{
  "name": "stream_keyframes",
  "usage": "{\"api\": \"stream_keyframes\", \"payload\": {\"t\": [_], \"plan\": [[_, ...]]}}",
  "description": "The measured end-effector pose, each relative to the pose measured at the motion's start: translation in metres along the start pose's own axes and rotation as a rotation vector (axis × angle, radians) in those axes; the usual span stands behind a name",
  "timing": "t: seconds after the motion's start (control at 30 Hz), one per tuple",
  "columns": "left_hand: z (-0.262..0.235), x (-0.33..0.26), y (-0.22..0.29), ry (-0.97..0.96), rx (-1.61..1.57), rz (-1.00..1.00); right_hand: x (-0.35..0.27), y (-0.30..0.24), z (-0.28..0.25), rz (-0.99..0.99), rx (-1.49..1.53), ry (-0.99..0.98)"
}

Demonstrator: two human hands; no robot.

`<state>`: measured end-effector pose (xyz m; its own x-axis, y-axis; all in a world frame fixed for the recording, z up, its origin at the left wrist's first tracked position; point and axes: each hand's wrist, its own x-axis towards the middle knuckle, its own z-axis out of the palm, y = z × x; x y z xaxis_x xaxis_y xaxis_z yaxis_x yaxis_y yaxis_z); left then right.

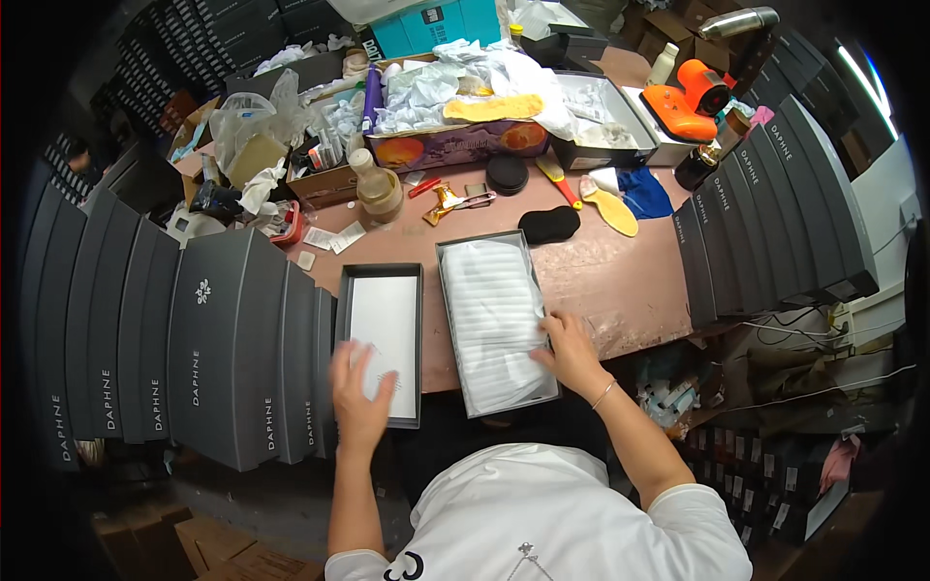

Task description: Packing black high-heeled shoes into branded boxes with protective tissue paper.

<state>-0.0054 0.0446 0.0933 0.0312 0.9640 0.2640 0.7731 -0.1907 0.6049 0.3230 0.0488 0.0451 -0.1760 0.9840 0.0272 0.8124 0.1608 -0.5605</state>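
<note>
An open grey shoebox stands at the table's front edge, filled with white wrapping paper in ridged folds; what lies under the paper is hidden. My right hand is at the box's right side, thumb and fingers apart, fingertips touching the paper near the rim. Just left of the box lies a grey lid, its white inside facing up. Over its lower left part is my left hand, fingers spread and slightly blurred, with nothing in it.
Grey shoeboxes stand in rows at left and right. Behind are a black oval pad, a yellow insole, a brush, a pump bottle, an orange heat tool and a carton heaped with paper.
</note>
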Motion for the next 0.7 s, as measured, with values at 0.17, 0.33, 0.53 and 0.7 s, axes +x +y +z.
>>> {"api": "stream_keyframes", "payload": {"t": [0.17, 0.33, 0.53, 0.7], "plan": [[0.050, -0.034, 0.077, -0.683, -0.591, 0.270, 0.023, -0.048, -0.027, -0.085, 0.152, 0.169], [0.144, -0.030, 0.102, -0.515, -0.881, 0.164, 0.033, -0.178, 0.003, -0.771, 0.551, -0.159], [0.129, 0.005, 0.008, 0.017, -0.866, -0.305, 0.027, -0.094, -0.006, -0.167, 0.212, -0.084], [0.122, -0.017, 0.045, -0.044, -0.828, -0.209, 0.041, -0.032, 0.074, -0.057, -0.186, -0.114]]}}
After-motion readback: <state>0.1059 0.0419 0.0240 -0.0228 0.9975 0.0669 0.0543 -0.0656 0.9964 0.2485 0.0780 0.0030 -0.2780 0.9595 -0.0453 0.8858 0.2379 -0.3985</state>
